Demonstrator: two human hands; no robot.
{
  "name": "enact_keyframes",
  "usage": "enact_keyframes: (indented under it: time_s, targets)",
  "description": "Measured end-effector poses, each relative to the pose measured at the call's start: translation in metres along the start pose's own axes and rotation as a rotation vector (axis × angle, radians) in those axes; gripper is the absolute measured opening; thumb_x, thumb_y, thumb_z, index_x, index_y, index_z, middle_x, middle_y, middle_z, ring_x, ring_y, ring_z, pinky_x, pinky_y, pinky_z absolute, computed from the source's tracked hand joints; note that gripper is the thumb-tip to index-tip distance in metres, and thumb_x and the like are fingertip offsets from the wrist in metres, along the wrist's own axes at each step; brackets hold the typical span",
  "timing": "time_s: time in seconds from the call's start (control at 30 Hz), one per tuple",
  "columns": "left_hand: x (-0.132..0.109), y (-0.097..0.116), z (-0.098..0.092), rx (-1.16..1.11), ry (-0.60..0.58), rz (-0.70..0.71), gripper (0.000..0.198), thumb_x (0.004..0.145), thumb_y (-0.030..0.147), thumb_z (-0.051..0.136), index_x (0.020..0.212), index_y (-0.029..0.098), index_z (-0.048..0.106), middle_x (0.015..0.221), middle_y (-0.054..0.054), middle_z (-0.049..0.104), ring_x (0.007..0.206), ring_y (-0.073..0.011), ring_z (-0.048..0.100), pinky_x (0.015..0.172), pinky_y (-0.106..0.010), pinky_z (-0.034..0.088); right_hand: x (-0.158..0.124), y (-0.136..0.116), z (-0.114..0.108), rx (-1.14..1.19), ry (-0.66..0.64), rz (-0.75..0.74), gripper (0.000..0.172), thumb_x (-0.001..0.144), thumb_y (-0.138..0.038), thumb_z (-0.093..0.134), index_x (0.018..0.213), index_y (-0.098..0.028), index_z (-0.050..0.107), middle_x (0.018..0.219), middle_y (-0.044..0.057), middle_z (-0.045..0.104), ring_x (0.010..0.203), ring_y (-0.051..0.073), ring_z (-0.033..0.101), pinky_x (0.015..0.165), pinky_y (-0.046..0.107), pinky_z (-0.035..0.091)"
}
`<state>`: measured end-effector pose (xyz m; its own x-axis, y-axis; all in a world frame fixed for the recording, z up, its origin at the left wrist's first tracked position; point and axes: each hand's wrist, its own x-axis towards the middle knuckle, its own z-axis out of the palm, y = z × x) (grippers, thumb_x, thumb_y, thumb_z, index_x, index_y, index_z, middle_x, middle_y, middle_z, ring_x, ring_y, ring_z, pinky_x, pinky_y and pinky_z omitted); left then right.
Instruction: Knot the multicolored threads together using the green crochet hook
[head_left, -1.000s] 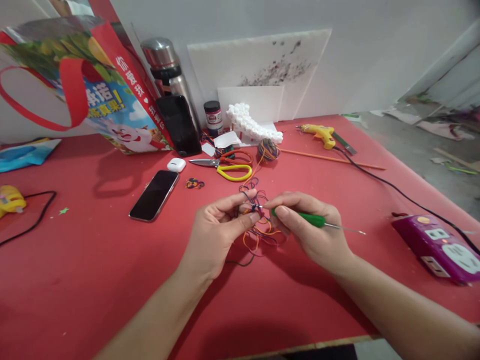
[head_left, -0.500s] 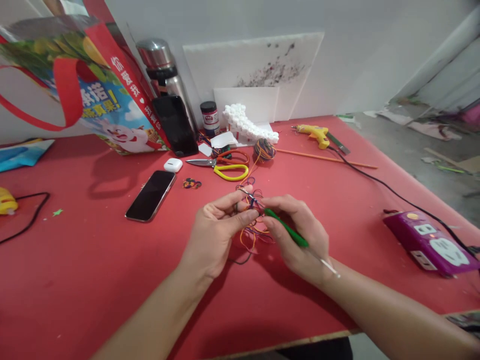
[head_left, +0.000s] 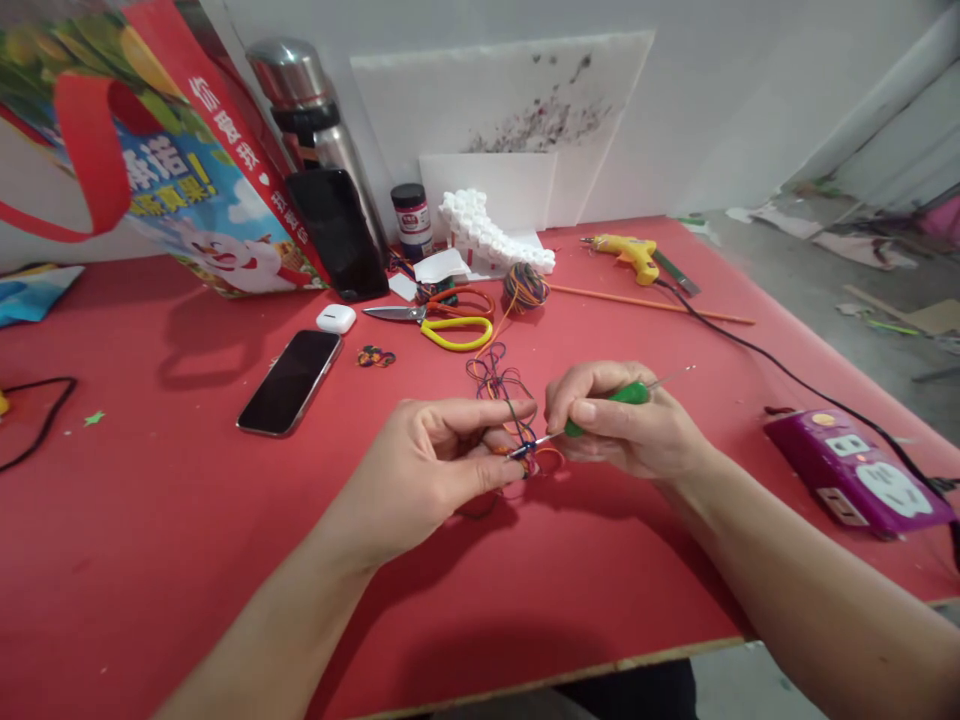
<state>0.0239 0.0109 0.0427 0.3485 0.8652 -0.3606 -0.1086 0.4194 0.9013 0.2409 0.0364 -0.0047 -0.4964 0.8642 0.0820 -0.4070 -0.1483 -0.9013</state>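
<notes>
My left hand (head_left: 450, 460) pinches a small piece of multicoloured yarn work (head_left: 529, 462), with a strand running up over its forefinger. My right hand (head_left: 626, 420) is closed around the green handle of a crochet hook (head_left: 630, 394); the metal tip touches the yarn work, and the other thin end points up and right. Loose loops of yarn (head_left: 491, 372) lie just beyond the fingers and lead back to a yarn ball (head_left: 525, 288). A small finished-looking yarn piece (head_left: 375, 357) lies on the red table (head_left: 187, 520).
Scissors (head_left: 457, 333), a phone (head_left: 291, 382) and a white case (head_left: 336, 319) lie beyond my left hand. Behind stand a bag (head_left: 225, 220), a flask (head_left: 330, 130), a jar (head_left: 412, 220) and a white beaded object (head_left: 487, 235). At right are a glue gun (head_left: 634, 257) and a purple power strip (head_left: 855, 475).
The right hand has turned the hook so its shaft lies flatter, its rear end now up and right instead of down. The yarn work is lower, and the view has shifted slightly.
</notes>
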Motion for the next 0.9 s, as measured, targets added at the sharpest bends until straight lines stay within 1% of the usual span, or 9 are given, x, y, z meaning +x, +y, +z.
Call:
enact_keyframes:
  time_s: [0.1, 0.17, 0.3, 0.4, 0.57, 0.67, 0.83, 0.9]
  targets:
    - [-0.001, 0.002, 0.003, 0.044, -0.013, -0.008, 0.035, 0.067, 0.005, 0.084, 0.1, 0.016, 0.088, 0.07, 0.003, 0.063, 0.06, -0.0099, 0.067, 0.053, -0.017, 0.051, -0.003, -0.006, -0.005, -0.089, -0.008, -0.002, 0.024, 0.085, -0.033, 0.087, 0.078, -0.012, 0.078, 0.057, -0.001, 0.057, 0.044, 0.007, 0.043, 0.041, 0.021, 0.031]
    - [-0.001, 0.003, 0.004, 0.073, -0.021, 0.002, 0.032, 0.067, 0.004, 0.081, 0.096, 0.014, 0.087, 0.069, 0.004, 0.062, 0.059, -0.009, 0.066, 0.055, -0.017, 0.052, -0.005, -0.01, -0.006, -0.161, -0.024, -0.016, 0.024, 0.087, -0.034, 0.085, 0.079, -0.012, 0.078, 0.057, 0.0, 0.058, 0.046, 0.008, 0.044, 0.042, 0.022, 0.031]
    - [-0.001, 0.0, 0.003, 0.155, -0.035, 0.028, 0.03, 0.069, 0.006, 0.078, 0.097, 0.014, 0.085, 0.069, 0.004, 0.062, 0.059, -0.0099, 0.067, 0.057, -0.019, 0.054, -0.007, -0.015, -0.008, -0.272, -0.048, -0.059, 0.023, 0.09, -0.033, 0.082, 0.081, -0.012, 0.079, 0.061, 0.002, 0.064, 0.049, 0.008, 0.048, 0.044, 0.023, 0.034]
    - [-0.001, -0.002, 0.001, 0.202, -0.033, 0.036, 0.026, 0.071, 0.008, 0.077, 0.096, 0.013, 0.084, 0.069, 0.004, 0.061, 0.061, -0.0107, 0.068, 0.058, -0.019, 0.053, -0.008, -0.016, -0.008, -0.317, -0.044, -0.08, 0.021, 0.092, -0.031, 0.081, 0.081, -0.013, 0.079, 0.061, 0.002, 0.064, 0.05, 0.008, 0.048, 0.045, 0.024, 0.034]
    - [0.0, -0.002, 0.0, 0.23, 0.007, 0.036, 0.037, 0.069, 0.008, 0.078, 0.105, 0.014, 0.086, 0.072, 0.003, 0.061, 0.06, -0.0088, 0.063, 0.056, -0.019, 0.051, -0.01, -0.016, -0.009, -0.338, -0.029, -0.072, 0.021, 0.092, -0.032, 0.081, 0.082, -0.013, 0.079, 0.061, 0.002, 0.065, 0.05, 0.009, 0.049, 0.045, 0.024, 0.035]
    - [0.0, -0.002, 0.0, 0.226, 0.015, 0.03, 0.04, 0.067, 0.007, 0.078, 0.106, 0.015, 0.086, 0.071, 0.003, 0.06, 0.06, -0.009, 0.062, 0.054, -0.019, 0.05, -0.009, -0.015, -0.009, -0.345, -0.021, -0.08, 0.021, 0.092, -0.032, 0.08, 0.082, -0.013, 0.079, 0.061, 0.002, 0.064, 0.05, 0.009, 0.049, 0.045, 0.024, 0.035]
    - [0.0, -0.001, 0.002, 0.196, 0.044, 0.003, 0.037, 0.066, 0.008, 0.079, 0.102, 0.014, 0.086, 0.071, 0.002, 0.061, 0.056, -0.0098, 0.06, 0.051, -0.021, 0.049, -0.008, -0.02, -0.004, -0.389, 0.005, -0.089, 0.02, 0.091, -0.03, 0.079, 0.079, -0.014, 0.079, 0.061, 0.002, 0.063, 0.05, 0.01, 0.05, 0.046, 0.026, 0.038]
    - [0.001, -0.001, 0.002, 0.214, 0.057, -0.001, 0.037, 0.066, 0.01, 0.079, 0.102, 0.014, 0.087, 0.071, 0.001, 0.063, 0.057, -0.0109, 0.059, 0.051, -0.022, 0.049, -0.008, -0.023, -0.001, -0.413, 0.016, -0.088, 0.02, 0.091, -0.03, 0.079, 0.078, -0.015, 0.079, 0.059, 0.002, 0.063, 0.049, 0.011, 0.05, 0.046, 0.027, 0.038]
